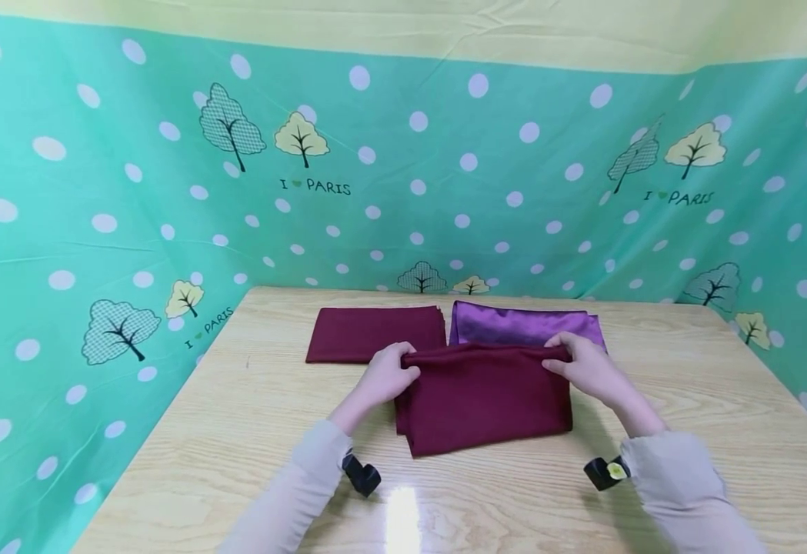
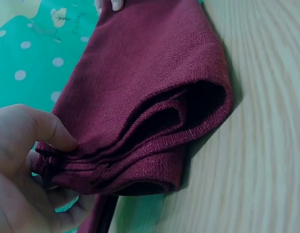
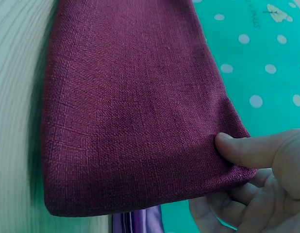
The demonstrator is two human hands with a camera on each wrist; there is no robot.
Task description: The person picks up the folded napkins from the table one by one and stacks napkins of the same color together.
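A folded maroon cloth (image 1: 489, 404) is held up by its two far corners, its layers hanging toward the near side. My left hand (image 1: 388, 375) pinches the left corner between thumb and fingers; the left wrist view shows several stacked layers of the cloth (image 2: 140, 73) gathered there, with open loops at the side. At the right corner my right hand (image 1: 586, 369) pinches the edge, thumb on top and fingers beneath. In the right wrist view the cloth (image 3: 125, 111) looks smooth, with a rounded fold along its lower edge.
Behind the held cloth, a second folded maroon cloth (image 1: 375, 335) lies flat at the back left of the wooden table (image 1: 237, 431). A folded shiny purple cloth (image 1: 514, 323) lies beside it, partly covered from view. A green dotted curtain (image 1: 438, 169) hangs behind the table.
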